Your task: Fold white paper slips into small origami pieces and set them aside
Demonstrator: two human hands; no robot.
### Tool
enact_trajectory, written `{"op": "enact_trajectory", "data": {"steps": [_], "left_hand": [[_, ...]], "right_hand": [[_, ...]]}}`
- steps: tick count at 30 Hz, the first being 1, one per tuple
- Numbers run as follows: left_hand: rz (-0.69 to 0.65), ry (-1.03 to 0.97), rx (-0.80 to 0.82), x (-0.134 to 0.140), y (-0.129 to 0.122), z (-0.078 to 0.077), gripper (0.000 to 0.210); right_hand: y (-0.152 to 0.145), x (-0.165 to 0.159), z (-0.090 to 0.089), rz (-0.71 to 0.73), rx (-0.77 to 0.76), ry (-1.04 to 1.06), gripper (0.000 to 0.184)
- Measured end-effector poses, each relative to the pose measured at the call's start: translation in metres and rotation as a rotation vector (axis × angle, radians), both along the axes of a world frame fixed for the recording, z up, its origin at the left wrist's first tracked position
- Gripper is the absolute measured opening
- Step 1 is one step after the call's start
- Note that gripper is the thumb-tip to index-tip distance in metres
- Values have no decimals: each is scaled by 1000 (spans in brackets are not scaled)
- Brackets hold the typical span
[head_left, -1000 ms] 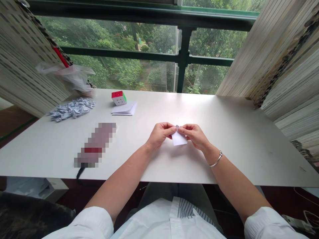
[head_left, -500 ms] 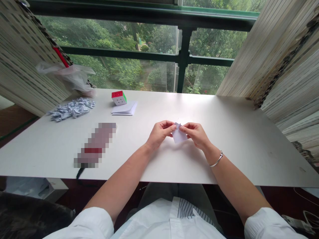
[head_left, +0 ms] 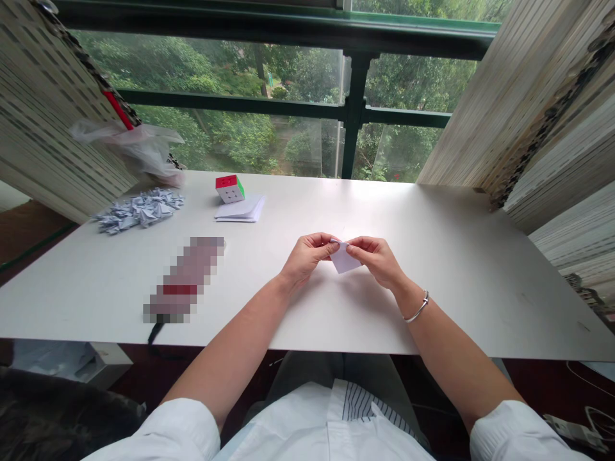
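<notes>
A small piece of folded white paper [head_left: 344, 260] is held above the white table, pinched along its far edge between both hands. My left hand [head_left: 313, 254] grips its far left corner, thumb on top and fingers curled beneath. My right hand [head_left: 377, 257] pinches the far edge a little to the right, with the thumb across the paper. The paper's near part hangs down as a smooth, pointed flap. Fingers hide parts of its upper edge, so the folds there cannot be made out fully.
On the white table [head_left: 471, 275], folded pale paper pieces [head_left: 139, 210] lie heaped at the back left. A puzzle cube [head_left: 230, 189] sits on stacked paper sheets [head_left: 241, 209]. A blurred-out flat object [head_left: 185, 282] lies left of my arms. A plastic bag [head_left: 148, 150] stands by the curtain.
The paper has turned slightly in my fingers, its lower point shifting left and up. The raised tip between my thumbs now lies flatter. Both hands stay in nearly the same place.
</notes>
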State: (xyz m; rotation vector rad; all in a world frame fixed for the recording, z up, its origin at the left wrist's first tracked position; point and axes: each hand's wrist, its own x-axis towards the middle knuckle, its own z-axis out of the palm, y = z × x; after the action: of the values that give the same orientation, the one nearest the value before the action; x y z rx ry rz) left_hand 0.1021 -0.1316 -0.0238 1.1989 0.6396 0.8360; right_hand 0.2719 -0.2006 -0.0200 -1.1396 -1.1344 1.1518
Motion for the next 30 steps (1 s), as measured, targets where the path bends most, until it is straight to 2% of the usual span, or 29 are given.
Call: {"op": "enact_trajectory", "data": {"steps": [5, 9, 12, 16, 18, 20, 23, 27, 30], "left_hand": [[-18, 19, 24, 0, -2, 2, 24], [19, 33, -7, 0, -1, 3, 26], [68, 49, -55, -1, 1, 3, 27], [112, 49, -120, -2, 2, 4, 27], [124, 44, -155, -2, 2, 4, 27], [133, 44, -180, -3, 2, 5, 26], [130, 48, -199, -3, 2, 4, 25], [128, 60, -205, -3, 2, 5, 25], [110, 73, -198, -3, 2, 6, 25]], "right_hand": [[0, -1, 2, -14, 8, -13, 35], [3, -1, -3, -62, 29, -96, 38], [2, -1, -7, -136, 142, -289, 33], [-4, 0, -6, -184, 340, -682, 22], [-6, 1, -4, -131, 417, -821, 28], [-7, 3, -2, -60, 453, -899, 41], [-6, 5, -4, -19, 459, -943, 47], [-2, 6, -9, -60, 472, -873, 24], [0, 3, -11, -83, 438, -786, 19]]}}
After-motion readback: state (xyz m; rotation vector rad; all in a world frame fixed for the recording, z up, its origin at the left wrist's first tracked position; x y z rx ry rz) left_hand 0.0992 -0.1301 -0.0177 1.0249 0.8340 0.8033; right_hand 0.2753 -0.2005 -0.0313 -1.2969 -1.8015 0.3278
